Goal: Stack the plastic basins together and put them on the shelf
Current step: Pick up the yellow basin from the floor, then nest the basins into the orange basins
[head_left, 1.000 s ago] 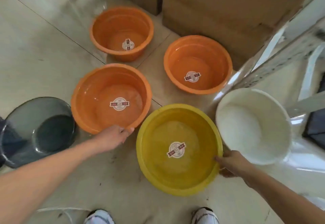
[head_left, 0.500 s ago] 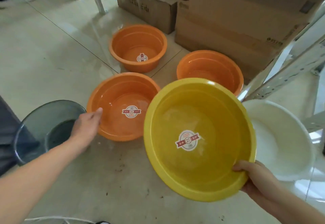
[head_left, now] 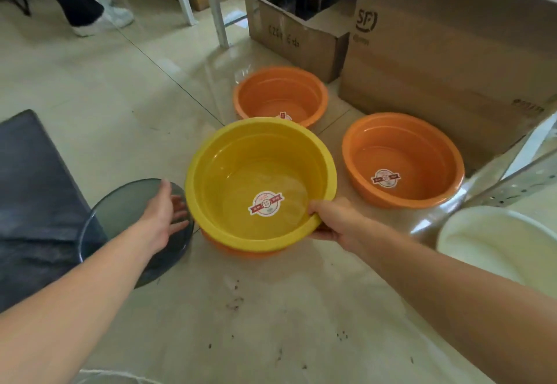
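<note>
A yellow basin (head_left: 241, 166) sits nested in an orange basin (head_left: 238, 249), of which only the lower edge shows beneath it. My right hand (head_left: 334, 220) grips the yellow basin's near right rim. My left hand (head_left: 164, 217) is spread open, reaching into a dark translucent grey basin (head_left: 120, 214) just left of the stack. Two more orange basins rest on the floor: one behind the stack (head_left: 280, 94) and one to its right (head_left: 402, 159). A white basin (head_left: 500, 242) lies at the far right.
Cardboard boxes (head_left: 446, 61) stand behind the basins. A metal shelf frame (head_left: 509, 184) slants in at the right. A dark cushion-like surface (head_left: 33, 202) fills the left edge. Another person's leg and shoe (head_left: 99, 18) are at top left, near white furniture legs (head_left: 217, 12).
My right hand carried the yellow basin left and lowered it into the near orange basin. My left hand moved off that orange basin's rim to the grey basin. The view tilted up.
</note>
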### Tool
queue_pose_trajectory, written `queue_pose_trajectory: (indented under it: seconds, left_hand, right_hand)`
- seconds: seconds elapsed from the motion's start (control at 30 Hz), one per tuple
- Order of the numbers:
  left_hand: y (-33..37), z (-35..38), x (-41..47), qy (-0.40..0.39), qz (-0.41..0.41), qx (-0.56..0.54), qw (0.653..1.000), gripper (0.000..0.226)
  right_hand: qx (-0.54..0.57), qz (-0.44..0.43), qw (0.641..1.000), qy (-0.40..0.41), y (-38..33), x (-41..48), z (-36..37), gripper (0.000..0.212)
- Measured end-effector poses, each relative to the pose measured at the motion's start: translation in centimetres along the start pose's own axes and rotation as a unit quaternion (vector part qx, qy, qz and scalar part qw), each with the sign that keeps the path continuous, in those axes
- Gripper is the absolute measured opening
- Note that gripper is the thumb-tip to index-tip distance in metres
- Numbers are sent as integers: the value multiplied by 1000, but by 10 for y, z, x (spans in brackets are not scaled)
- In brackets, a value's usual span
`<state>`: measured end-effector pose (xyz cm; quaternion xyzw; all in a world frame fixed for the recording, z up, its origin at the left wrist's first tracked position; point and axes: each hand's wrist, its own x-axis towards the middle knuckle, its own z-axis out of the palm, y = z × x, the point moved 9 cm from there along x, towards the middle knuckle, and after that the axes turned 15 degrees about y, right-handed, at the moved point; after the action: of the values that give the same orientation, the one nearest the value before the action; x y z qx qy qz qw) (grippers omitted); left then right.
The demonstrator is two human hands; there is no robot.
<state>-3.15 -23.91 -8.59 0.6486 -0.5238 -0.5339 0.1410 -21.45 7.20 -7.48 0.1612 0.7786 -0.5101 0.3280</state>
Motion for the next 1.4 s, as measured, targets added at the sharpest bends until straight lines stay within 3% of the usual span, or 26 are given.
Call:
queue_pose_trajectory:
  seconds: [0.13,0.2,0.27,0.33,0.43,0.5,0.57,0.67,0.8,0.93,1.1,1.23,1.4]
  left_hand:
    - [-1,15,-10,-54,13,47,997,72]
    - [1,23,-12,-65,37,73,995,64]
    - [5,31,-16,-81,67,106,989,50]
    - [5,41,-16,-95,86,132,983,44]
    - [1,52,-21,-110,111,176,972,32]
    - [-3,57,-28,-112,144,219,958,18]
    - [-11,62,-37,-117,160,241,950,26]
    - [-24,69,-46,-133,163,241,947,23]
    - [-36,76,-58,-149,160,253,942,30]
    - [-40,77,-67,-158,149,256,942,35]
    - [-43,74,-71,-161,96,205,961,42]
    - [-43,74,-71,-151,66,173,971,41]
    - [-28,75,-72,-142,65,142,978,57]
  right_hand:
    - [-182,-57,979,71,13,17,-6,38]
    - [-194,-56,975,89,20,25,-10,48]
    - [-133,-16,988,76,33,34,-10,59]
    - [-86,2,994,72,40,40,-9,52]
    - [-104,-12,993,48,42,34,-8,29]
    - [-97,5,995,25,50,29,-14,27]
    - [-86,40,996,8,60,26,-28,30]
    - [29,99,994,44,63,41,-67,46]
    - [300,129,933,150,41,73,-131,54]
    - [346,115,903,226,33,92,-171,51]
    - [357,69,909,204,-1,89,-190,36]
    - [389,15,915,106,-43,51,-180,18]
    - [250,-47,967,24,-64,17,-155,17]
